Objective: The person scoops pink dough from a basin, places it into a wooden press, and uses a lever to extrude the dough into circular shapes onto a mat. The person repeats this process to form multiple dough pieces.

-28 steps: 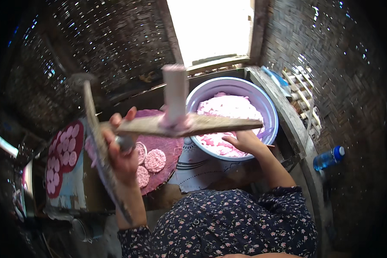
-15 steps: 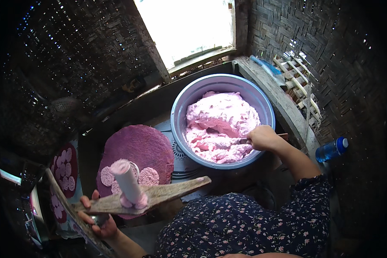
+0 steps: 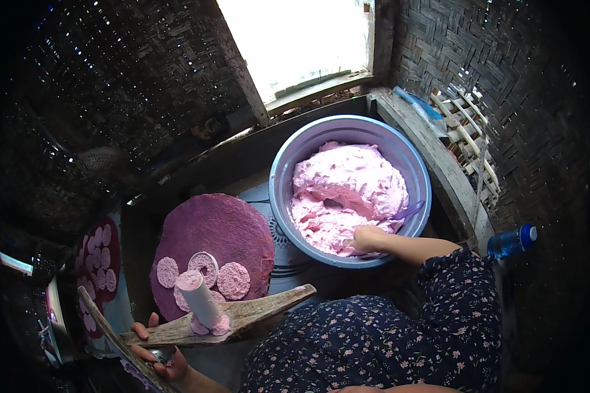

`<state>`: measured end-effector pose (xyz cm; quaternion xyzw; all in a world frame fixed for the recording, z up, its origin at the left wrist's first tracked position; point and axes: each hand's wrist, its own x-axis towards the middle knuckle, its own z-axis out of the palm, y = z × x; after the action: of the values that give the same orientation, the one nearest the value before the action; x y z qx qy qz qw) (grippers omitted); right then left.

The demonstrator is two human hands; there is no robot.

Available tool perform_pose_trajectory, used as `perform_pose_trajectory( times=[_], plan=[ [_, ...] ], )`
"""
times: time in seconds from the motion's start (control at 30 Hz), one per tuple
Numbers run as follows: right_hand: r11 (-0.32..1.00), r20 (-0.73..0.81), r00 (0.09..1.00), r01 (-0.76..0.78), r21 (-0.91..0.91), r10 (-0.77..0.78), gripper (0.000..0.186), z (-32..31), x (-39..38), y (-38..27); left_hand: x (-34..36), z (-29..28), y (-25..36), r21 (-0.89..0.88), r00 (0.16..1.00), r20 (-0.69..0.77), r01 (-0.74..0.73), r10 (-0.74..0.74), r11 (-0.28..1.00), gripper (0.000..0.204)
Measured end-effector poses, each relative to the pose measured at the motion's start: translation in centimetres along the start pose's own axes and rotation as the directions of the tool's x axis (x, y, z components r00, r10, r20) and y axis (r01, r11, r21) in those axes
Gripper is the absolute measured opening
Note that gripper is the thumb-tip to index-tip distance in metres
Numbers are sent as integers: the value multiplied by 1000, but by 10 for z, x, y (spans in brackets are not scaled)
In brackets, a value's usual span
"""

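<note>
My left grip (image 3: 167,359): fingers curled, clamped on wooden press (image 3: 262,313), 6 o'clock of mat.
My right grip (image 3: 368,240): in pink dough (image 3: 347,170), tub's (image 3: 278,196) 5 o'clock; fingers buried, closure I cannot tell.
Dough-topped tube (image 3: 206,304): leans toward 11 o'clock; tipping further might spill dough.
Mat (image 3: 210,229): tub's 8 o'clock.

Head-worn fisheye, facing down; rim seems murky.

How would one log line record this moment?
left hand: gripping wooden tool | right hand: touching pink mixture | mixture: inside blue basin | pink discs: on round purple mat
</note>
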<state>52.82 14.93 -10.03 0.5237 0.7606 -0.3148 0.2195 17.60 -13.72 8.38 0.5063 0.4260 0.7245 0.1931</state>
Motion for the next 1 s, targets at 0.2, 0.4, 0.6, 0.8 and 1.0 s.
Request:
perform_pose_trajectory(
  times=[0.2,0.4,0.6,0.8,1.0],
  plan=[
    [992,-74,995,72,100,-65,44,-3,-9,9,-1,-4,-1,64,999,31,-45,43,997,43],
    [964,-191,956,246,99,-225,35,-29,-53,20,2,9,-5,154,993,88,-97,84,983,42],
    [878,-137,954,299,374,-266,30,-86,-104,31,16,26,-16,270,945,208,-305,254,913,36],
    [754,-232,903,430,497,-362,34,-145,-158,18,31,65,-73,-115,877,58,481,-478,869,33],
    [668,-444,754,646,368,-484,25,-194,-205,-21,75,143,-180,419,772,583,-20,-252,908,43]
  ],
)
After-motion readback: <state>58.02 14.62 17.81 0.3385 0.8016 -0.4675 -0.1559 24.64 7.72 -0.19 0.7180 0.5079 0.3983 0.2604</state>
